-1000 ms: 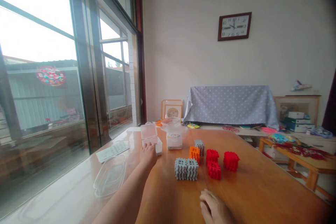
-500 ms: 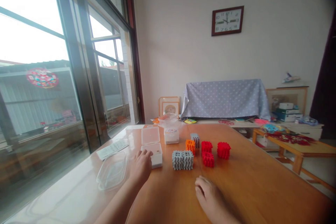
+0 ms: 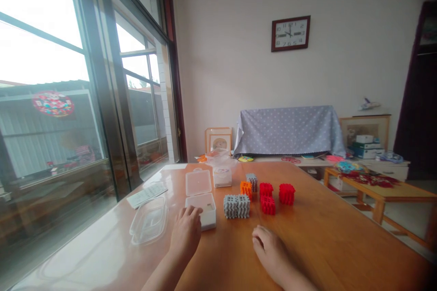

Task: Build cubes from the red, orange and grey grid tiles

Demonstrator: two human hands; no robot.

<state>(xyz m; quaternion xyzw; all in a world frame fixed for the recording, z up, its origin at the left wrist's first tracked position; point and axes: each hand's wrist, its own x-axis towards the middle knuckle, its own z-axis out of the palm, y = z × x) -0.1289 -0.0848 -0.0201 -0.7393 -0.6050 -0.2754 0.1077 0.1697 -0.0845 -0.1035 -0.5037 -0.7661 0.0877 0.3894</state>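
My left hand (image 3: pixel 187 233) grips the left side of a small white plastic box (image 3: pixel 209 222), its fingers bent over the rim. The box's clear hinged lid (image 3: pixel 198 183) is folded back behind it; what lies inside is hard to make out. My right hand (image 3: pixel 269 250) rests on the table with its fingers curled in, and nothing shows in them. Beyond it stand grey interlocking blocks (image 3: pixel 236 206), red blocks (image 3: pixel 267 205), another red stack (image 3: pixel 287 194), an orange block (image 3: pixel 246 190) and a smaller grey stack (image 3: pixel 251 182).
A clear plastic tray (image 3: pixel 149 220) and a printed sheet (image 3: pixel 147 194) lie left of the box. Behind it stands a second white container (image 3: pixel 222 178). The wooden table (image 3: pixel 327 236) borders the window on the left; a low wooden table (image 3: pixel 392 193) is at the right.
The white box has slid nearer to me and slightly right, together with my left hand. My right hand stays about where it was. The view has turned slightly.
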